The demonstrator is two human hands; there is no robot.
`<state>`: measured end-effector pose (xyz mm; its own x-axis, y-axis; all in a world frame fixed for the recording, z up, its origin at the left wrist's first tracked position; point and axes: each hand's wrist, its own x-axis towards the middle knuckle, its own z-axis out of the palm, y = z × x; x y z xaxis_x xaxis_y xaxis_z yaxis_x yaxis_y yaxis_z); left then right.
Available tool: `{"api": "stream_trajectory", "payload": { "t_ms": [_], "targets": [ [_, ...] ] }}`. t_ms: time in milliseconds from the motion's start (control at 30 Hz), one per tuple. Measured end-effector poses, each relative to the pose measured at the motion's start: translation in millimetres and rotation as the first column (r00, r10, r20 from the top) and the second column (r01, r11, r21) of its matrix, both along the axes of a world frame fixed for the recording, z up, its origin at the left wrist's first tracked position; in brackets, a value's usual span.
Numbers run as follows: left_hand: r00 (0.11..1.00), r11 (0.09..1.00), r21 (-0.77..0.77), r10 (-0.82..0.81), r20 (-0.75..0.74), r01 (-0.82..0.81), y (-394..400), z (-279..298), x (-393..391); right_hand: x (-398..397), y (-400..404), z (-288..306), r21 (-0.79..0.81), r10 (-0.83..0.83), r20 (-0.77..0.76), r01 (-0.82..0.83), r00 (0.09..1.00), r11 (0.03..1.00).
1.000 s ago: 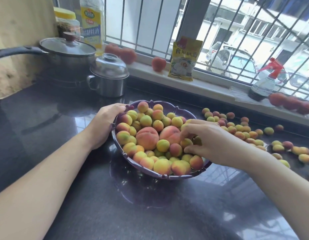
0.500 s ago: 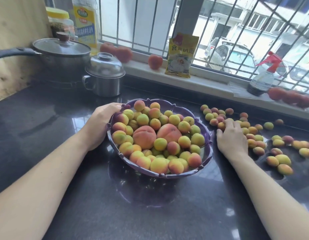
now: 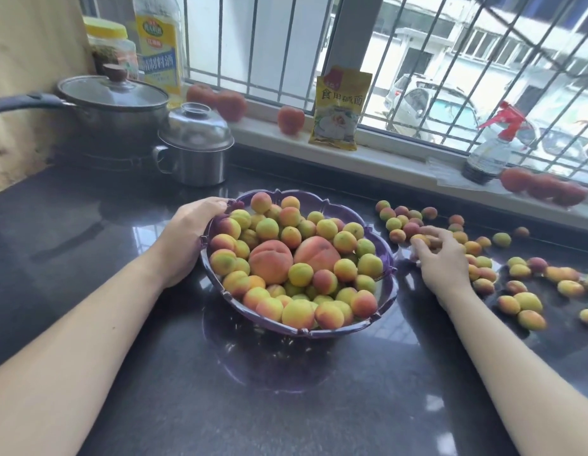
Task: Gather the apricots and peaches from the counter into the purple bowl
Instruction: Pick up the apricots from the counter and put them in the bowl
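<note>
Since half a second ago the right hand (image 3: 442,258) has curled its fingers round a loose apricot (image 3: 420,240) on the dark worktop (image 3: 88,258). The left hand (image 3: 190,238) still grips the rim of the purple bowl (image 3: 389,281), heaped with apricots and two peaches (image 3: 270,261).

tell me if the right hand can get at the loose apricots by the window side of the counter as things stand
Probably yes. The right hand already lies among the loose apricots on the counter, fingers curling over one. Nothing stands between them; the purple bowl sits off to its left.
</note>
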<state>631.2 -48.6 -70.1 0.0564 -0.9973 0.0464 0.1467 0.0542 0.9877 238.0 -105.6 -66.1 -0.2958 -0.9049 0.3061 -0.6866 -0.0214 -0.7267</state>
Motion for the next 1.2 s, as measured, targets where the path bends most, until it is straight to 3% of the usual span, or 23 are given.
{"api": "stream_trajectory", "payload": {
  "t_ms": [100, 200, 333, 467, 533, 633, 800, 1000, 1200],
  "targets": [
    [1.0, 1.0, 0.001, 0.0, -0.001, 0.0, 1, 1, 0, 6, 13, 19, 0.038, 0.045, 0.199, -0.054, 0.979, 0.998],
    [1.0, 1.0, -0.001, -0.002, -0.001, 0.002, 0, 1, -1, 25, 32, 52, -0.004, 0.197, 0.315, -0.206, 0.928, 0.979],
    [1.0, 1.0, 0.001, 0.006, -0.013, -0.006, 0, 1, -2, 61, 62, 90, 0.075, 0.463, 0.252, -0.494, 0.85, 0.866],
    [1.0, 0.999, -0.021, 0.025, -0.016, -0.025, -2, -1, -1, 94, 84, 103, 0.135, 0.669, 0.261, -0.712, 0.696, 0.689],
    [0.999, 0.999, -0.024, 0.034, -0.019, -0.034, -2, -2, -1, 106, 83, 101, 0.174, 0.72, 0.163, -0.738, 0.674, 0.651],
    [0.999, 0.999, -0.021, 0.03, -0.023, -0.031, -3, -4, 0, 125, 74, 92, 0.219, 0.735, -0.131, -0.703, 0.666, 0.676],
    [1.0, 0.999, -0.036, 0.028, -0.013, -0.029, -4, -5, 0, 148, 63, 79, 0.312, 0.7, -0.495, -0.646, 0.515, 0.696],
    [1.0, 0.999, -0.043, 0.027, -0.007, -0.028, -6, -7, 0, 151, 58, 79, 0.381, 0.692, -0.562, -0.601, 0.453, 0.703],
    [0.999, 0.999, -0.042, 0.021, -0.025, -0.022, -9, -10, 1, 155, 59, 78, 0.385, 0.702, -0.528, -0.602, 0.478, 0.699]
  ]
}}
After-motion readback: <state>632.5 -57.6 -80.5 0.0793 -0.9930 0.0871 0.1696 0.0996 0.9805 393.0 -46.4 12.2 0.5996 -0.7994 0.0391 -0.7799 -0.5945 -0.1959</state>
